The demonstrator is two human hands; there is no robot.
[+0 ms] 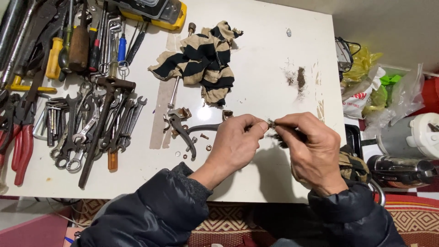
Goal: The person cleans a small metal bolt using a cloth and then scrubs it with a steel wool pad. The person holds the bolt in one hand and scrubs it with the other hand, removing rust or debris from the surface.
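Both hands (272, 137) above bare tabletop (274, 68)

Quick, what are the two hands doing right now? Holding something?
Left hand: fingers pinched shut on a small dark part.
Right hand: pinched shut on the same part, from the other side.
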